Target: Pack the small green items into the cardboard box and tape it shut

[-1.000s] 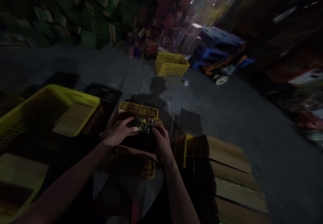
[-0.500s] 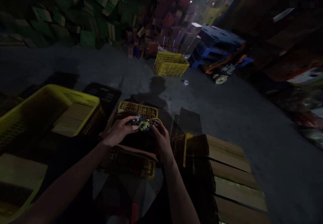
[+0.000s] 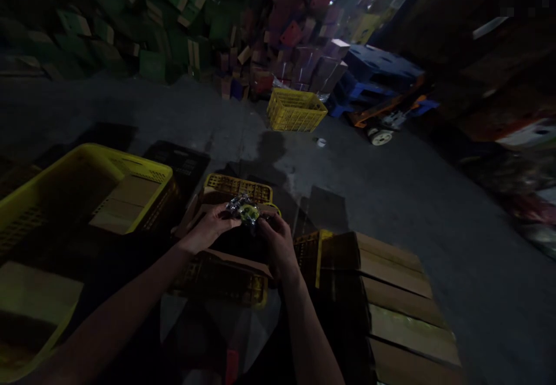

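Between my two hands is a small plastic-wrapped item [image 3: 249, 215], shiny and dark with a yellow-green middle. My left hand [image 3: 211, 227] pinches its left side between thumb and fingers. On its right side, my right hand [image 3: 277, 235] is closed with thumb and fingers on the wrapping. Both hands are above an open cardboard box [image 3: 237, 259] with a dark inside. The box rests on a yellow crate [image 3: 238, 187], whose ends show in front of and behind it. What exactly the wrapped item is cannot be made out.
To the left stands a large yellow crate [image 3: 93, 152] with cardboard boxes inside. At the right is a row of flat cardboard boxes [image 3: 402, 298]. Farther off are another yellow crate [image 3: 296, 114], blue pallets [image 3: 382, 63], a pallet jack wheel [image 3: 381, 136] and heaped green boxes [image 3: 152, 65].
The wrapped item has turned slightly in my hands, and its left part sits higher. My left fingers have shifted a little lower on it. The surroundings look the same.
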The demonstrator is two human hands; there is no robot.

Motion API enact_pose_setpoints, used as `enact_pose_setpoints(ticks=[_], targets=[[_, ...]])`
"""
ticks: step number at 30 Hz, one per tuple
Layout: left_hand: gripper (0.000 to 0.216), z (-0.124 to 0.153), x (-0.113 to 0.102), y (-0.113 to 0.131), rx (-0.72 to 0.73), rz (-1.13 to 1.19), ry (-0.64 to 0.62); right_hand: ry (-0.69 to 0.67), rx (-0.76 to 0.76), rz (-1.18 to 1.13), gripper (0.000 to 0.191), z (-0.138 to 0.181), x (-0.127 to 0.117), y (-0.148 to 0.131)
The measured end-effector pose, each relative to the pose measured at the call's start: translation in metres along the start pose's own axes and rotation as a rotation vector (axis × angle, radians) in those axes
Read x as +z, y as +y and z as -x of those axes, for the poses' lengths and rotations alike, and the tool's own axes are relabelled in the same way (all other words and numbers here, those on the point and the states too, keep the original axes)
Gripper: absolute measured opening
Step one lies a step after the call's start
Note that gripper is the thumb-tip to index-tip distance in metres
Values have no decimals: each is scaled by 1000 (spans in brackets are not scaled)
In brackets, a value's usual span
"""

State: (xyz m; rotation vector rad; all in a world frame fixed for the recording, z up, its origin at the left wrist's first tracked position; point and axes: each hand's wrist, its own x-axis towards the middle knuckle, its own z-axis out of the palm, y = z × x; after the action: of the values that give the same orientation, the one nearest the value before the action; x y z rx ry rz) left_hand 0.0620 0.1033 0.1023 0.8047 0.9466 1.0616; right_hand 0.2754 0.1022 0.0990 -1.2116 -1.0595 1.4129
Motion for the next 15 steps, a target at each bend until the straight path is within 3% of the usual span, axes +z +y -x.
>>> enact_pose_setpoints(ticks=[8, 12, 15], targets=[[55, -2, 0, -5, -2, 62, 62, -153, 0, 43, 47, 5, 2, -10], [51, -1, 0, -2, -54, 114, 94, -150, 13, 31, 49, 5, 3, -9], [49, 2, 1, 0, -67, 159, 31, -130, 5, 52, 46, 4, 2, -7]])
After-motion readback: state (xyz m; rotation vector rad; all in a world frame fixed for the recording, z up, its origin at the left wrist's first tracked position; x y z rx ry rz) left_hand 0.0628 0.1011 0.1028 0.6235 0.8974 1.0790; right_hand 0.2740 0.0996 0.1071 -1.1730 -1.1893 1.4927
